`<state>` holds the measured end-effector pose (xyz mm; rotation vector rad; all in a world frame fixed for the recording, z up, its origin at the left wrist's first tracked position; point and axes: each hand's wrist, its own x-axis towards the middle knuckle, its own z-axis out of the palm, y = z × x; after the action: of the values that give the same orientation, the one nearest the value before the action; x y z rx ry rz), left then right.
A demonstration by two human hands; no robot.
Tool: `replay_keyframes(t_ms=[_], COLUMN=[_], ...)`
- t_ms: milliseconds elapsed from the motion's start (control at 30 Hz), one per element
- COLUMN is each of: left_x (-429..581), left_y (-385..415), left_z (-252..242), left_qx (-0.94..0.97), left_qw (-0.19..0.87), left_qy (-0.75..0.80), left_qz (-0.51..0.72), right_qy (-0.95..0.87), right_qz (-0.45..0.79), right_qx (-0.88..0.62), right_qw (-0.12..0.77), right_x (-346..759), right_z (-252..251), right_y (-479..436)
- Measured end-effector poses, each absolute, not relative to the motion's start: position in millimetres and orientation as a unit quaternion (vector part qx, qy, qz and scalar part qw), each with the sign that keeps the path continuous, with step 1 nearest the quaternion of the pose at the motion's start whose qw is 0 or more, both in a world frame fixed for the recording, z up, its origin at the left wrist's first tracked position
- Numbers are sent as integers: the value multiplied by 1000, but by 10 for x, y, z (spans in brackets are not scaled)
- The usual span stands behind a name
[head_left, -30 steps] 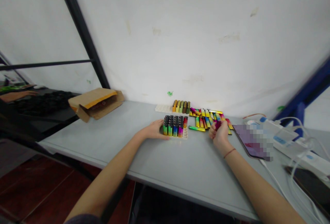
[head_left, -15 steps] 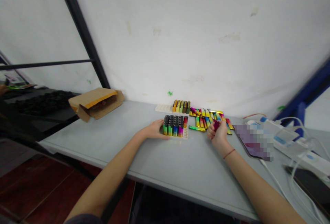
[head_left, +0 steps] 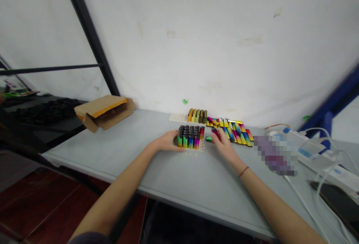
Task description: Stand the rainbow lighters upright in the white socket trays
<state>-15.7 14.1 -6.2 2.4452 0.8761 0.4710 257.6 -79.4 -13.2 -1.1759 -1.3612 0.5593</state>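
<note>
The dark-topped pinkish tube (head_left: 215, 131) is pinched in the fingers of my right hand (head_left: 224, 145), just right of the front tray (head_left: 202, 148); those fingers hide much of it. A green tube (head_left: 208, 139) lies flat just beside that hand, partly covered by it. My left hand (head_left: 166, 142) has hold of the tray's left end, thumb at the near edge, fingers round the far side. Black-topped upright tubes (head_left: 190, 143) fill most of the tray, and bare pale cells show at its near right corner. Behind it, against the wall (head_left: 179, 49), I have a back tray (head_left: 178, 118) with yellow-to-brown tubes (head_left: 197, 116) standing in its right part. Shiny loose tubes (head_left: 241, 137) lie right of both trays on the grey table (head_left: 174, 173). Further out, a power strip (head_left: 308, 148) sits at right and an open cardboard box (head_left: 101, 107) at left.
</note>
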Motion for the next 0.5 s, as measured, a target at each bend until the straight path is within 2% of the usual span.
replay_keyframes(t_ms=[100,267,500], left_x=[-164,-165,-156], left_y=[140,137,134], left_z=[-54,-44,-42], left_qx=[895,900,901], left_qw=[251,247,244], left_qy=[322,316,321], left_qz=[179,170,163], right_qy=[-644,-680,-723], right_qz=[174,179,30], right_qx=[-490,-479,-538], right_qw=[561,525,432], right_x=[2580,2518,2476], right_z=[-148,-163,-170], right_y=[-787,-833,-807])
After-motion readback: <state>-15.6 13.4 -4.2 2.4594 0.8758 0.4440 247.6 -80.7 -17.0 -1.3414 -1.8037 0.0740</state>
